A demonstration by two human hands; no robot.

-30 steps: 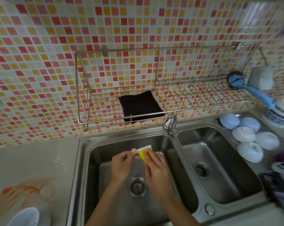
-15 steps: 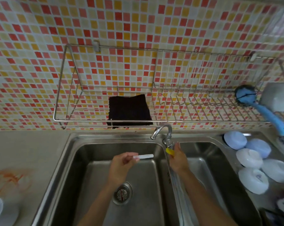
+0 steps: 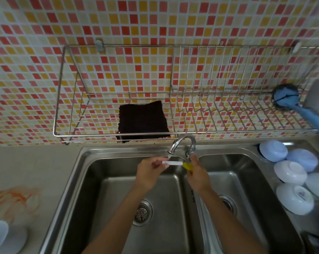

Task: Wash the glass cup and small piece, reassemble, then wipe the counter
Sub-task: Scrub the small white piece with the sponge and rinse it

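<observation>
Left hand (image 3: pixel 149 173) pinches the white piece (image 3: pixel 172 163) under the tap (image 3: pixel 182 145) for rinsing; right hand (image 3: pixel 197 176) grips a yellow sponge (image 3: pixel 187 165) near the handle.

A home kitchen: double steel sink (image 3: pixel 107 180), mosaic-tiled wall (image 3: pixel 136 24), wire dish rack (image 3: pixel 228 99), upturned bowls (image 3: pixel 290 171).

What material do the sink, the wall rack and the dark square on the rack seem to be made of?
Sink: likely stainless steel, brushed grey with soft reflections.
Wall rack: thin metal wire, shiny, probably steel or chrome-plated.
Dark square: apparently a cloth or scouring pad, matte black with rough, fuzzy edges.
</observation>
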